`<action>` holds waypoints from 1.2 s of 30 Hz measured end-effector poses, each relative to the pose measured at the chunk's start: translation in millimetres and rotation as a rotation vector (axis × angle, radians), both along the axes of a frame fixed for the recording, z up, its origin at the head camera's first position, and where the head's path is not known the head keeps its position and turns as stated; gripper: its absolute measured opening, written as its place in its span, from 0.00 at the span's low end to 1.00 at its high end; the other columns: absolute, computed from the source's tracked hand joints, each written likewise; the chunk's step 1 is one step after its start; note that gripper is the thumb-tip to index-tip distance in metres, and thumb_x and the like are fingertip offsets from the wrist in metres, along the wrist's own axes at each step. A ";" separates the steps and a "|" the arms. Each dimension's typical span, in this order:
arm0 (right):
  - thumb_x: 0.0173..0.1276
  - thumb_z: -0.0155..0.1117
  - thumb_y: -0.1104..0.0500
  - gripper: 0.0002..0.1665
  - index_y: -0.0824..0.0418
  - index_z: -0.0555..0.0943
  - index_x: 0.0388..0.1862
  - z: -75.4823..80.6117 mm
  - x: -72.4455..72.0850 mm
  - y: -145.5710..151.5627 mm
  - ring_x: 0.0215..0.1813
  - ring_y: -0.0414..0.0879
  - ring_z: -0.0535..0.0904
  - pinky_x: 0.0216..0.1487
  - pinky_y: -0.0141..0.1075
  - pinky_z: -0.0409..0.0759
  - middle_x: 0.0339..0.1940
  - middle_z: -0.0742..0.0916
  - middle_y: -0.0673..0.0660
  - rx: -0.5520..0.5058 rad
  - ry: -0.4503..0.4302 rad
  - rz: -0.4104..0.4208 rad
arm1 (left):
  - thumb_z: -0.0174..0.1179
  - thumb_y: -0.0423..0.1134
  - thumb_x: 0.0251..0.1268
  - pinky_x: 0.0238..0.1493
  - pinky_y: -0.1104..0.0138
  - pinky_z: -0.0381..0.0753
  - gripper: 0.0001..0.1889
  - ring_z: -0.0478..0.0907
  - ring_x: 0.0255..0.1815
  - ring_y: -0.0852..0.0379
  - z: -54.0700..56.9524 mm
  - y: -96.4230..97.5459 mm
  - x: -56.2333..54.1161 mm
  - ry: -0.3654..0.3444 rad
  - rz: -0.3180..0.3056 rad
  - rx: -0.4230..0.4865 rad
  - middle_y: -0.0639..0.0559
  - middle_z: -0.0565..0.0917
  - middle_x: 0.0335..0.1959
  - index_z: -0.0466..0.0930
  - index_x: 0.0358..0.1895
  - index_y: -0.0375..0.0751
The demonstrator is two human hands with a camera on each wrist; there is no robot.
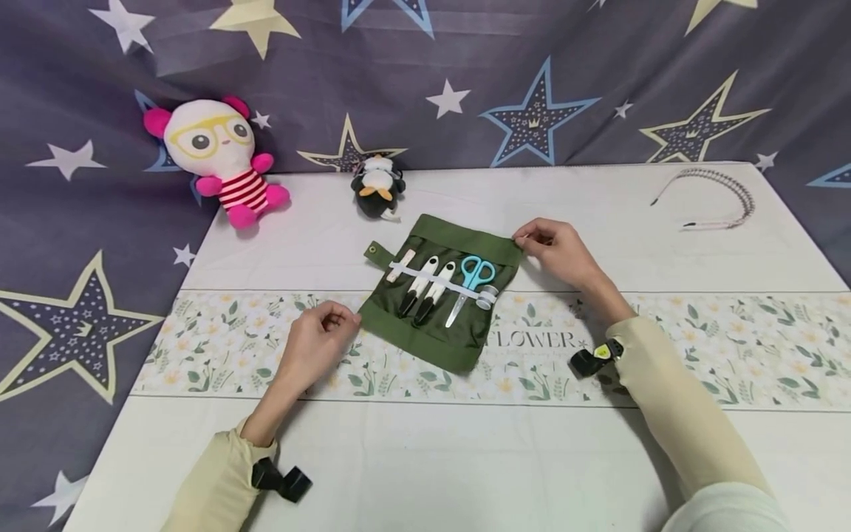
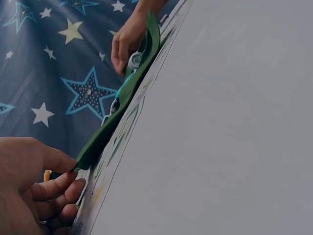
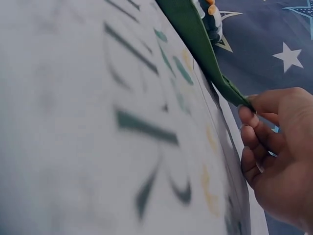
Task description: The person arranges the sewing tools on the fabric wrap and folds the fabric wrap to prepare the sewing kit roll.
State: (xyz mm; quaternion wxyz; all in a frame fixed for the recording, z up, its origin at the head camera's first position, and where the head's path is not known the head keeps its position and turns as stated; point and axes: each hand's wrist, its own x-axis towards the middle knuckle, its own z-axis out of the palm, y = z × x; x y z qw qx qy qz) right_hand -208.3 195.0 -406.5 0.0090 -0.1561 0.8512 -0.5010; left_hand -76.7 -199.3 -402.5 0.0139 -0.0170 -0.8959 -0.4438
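A green fabric tool roll [image 1: 425, 347] lies spread open at the middle of the table. My left hand [image 1: 320, 336] pinches its near left corner between thumb and finger. At the far right corner my right hand [image 1: 560, 250] pinches the cloth the same way. A white elastic band across the roll holds turquoise-handled scissors [image 1: 476, 275], two white-and-black tools [image 1: 425, 284], a small pale pinkish item [image 1: 401, 266] and a clear round container [image 1: 487, 298]. On the left side a snap tab [image 1: 377, 254] sticks out. In both wrist views the pinched corners are slightly lifted.
Behind the roll sits a penguin plush [image 1: 377, 188]. A pink-and-white plush toy [image 1: 222, 162] leans at the back left. Toward the back right lies a headband [image 1: 721, 198]. The white tablecloth [image 1: 425, 458] has a flowered strip, and a starry curtain [image 1: 572, 44] hangs behind.
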 end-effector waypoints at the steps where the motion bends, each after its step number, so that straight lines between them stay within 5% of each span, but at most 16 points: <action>1: 0.80 0.60 0.62 0.11 0.67 0.86 0.50 0.3 2.0 2.5 0.30 0.47 0.73 0.30 0.34 0.70 0.36 0.85 0.63 0.001 -0.002 0.001 | 0.62 0.35 0.73 0.33 0.67 0.72 0.06 0.74 0.29 0.52 -0.3 0.3 -3.4 0.005 0.002 0.000 0.47 0.81 0.29 0.84 0.39 0.35; 19: 0.76 0.66 0.62 0.08 0.67 0.85 0.47 0.2 34.9 34.4 0.30 0.44 0.73 0.29 0.31 0.71 0.34 0.85 0.63 0.055 -0.030 -0.008 | 0.60 0.38 0.76 0.31 0.66 0.70 0.09 0.73 0.27 0.53 -2.6 14.2 -59.1 0.030 0.057 -0.008 0.45 0.81 0.30 0.83 0.41 0.34; 36: 0.75 0.67 0.63 0.04 0.63 0.85 0.41 2.3 68.0 55.8 0.30 0.46 0.75 0.30 0.33 0.73 0.32 0.85 0.58 0.118 -0.052 0.034 | 0.59 0.37 0.78 0.27 0.66 0.70 0.09 0.73 0.24 0.54 -3.5 46.0 -117.5 0.050 0.028 -0.027 0.43 0.84 0.31 0.83 0.43 0.32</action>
